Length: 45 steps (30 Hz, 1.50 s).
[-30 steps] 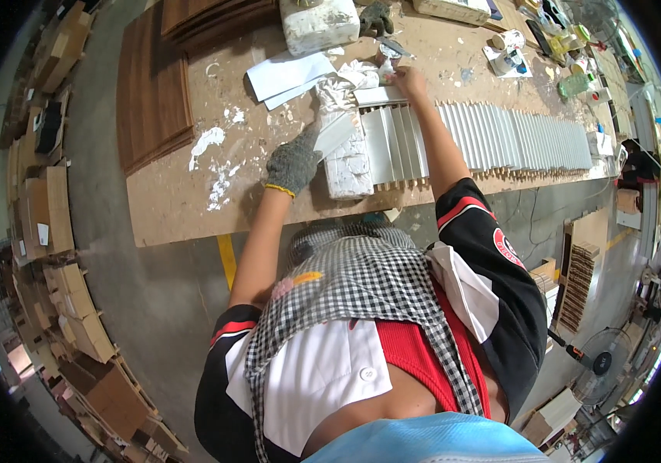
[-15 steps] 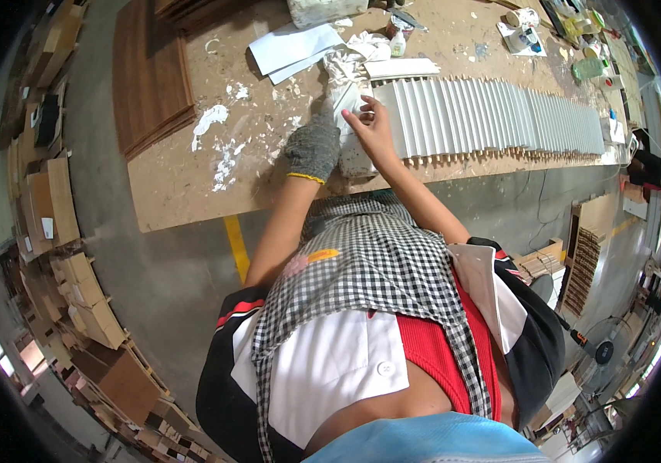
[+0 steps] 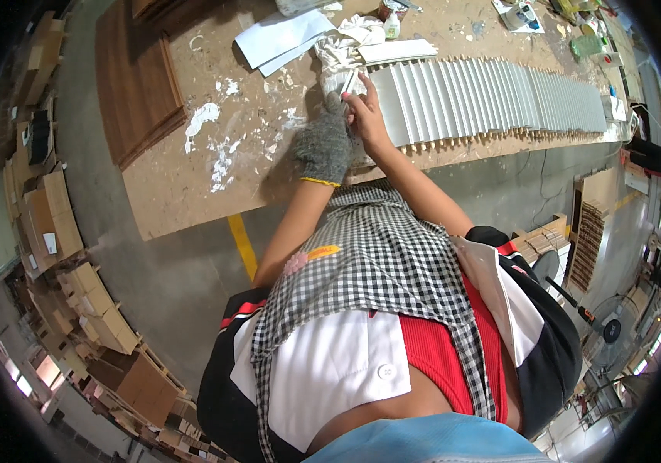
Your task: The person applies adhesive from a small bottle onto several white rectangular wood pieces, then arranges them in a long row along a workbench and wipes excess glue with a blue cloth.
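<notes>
Head-worn fisheye, downward over workbench [image 3: 192, 193]

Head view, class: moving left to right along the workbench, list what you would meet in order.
Stack of brown wood panels → white paint smears → white paper sheets → grey-gloved left hand → bare right hand → long row of white slats.
</notes>
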### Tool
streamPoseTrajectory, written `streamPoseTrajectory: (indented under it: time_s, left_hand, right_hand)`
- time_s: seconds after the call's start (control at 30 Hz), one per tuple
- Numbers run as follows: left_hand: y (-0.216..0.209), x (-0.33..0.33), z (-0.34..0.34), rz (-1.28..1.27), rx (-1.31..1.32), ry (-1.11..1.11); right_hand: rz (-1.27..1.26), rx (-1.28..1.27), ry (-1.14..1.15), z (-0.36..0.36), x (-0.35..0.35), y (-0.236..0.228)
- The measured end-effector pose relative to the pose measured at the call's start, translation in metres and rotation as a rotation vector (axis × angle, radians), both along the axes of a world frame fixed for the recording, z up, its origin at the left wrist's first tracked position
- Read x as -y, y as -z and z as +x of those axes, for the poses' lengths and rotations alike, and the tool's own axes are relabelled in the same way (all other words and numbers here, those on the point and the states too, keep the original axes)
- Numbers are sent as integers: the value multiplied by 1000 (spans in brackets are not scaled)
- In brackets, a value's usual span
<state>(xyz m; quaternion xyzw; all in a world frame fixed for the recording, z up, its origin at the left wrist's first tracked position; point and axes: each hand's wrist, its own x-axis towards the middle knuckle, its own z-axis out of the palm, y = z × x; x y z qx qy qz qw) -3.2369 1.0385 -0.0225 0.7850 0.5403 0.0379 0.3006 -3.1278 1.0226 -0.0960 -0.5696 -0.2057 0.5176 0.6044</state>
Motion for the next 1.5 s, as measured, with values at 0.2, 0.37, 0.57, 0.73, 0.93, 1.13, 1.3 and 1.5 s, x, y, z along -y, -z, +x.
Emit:
streamPoseTrajectory:
  time_s: [0.2,0.37,0.57,0.73,0.93,1.13,1.3,1.5]
  left_hand:
    - [15,1,-3,9,54,65]
    - [38,1,-6,113,1,64]
    - [20,1,0,57,-52,67]
    - [15,0,0,32,-52,66]
    - [13,1,0,25,-88,65]
    - [16,1,1,47,-88,72]
    - [20,0,4,83,-152,54]
    - [18,1,2,72,-159,91]
  right_hand:
    - [-29,-60,-15,3,0,-3]
    - [-37,-14,-36,2,-2,-9]
    - [-59,-24,0,4,-2,-7]
    - [-82,-58,5,7,-6,-11]
    - [-86,-12,-14,7,-6,-19]
    - [-97,-66,-12,10,-7,-18]
    - [-140,-125,18,22,-17,-16]
    - [-132,-32,67,17,-19,-5]
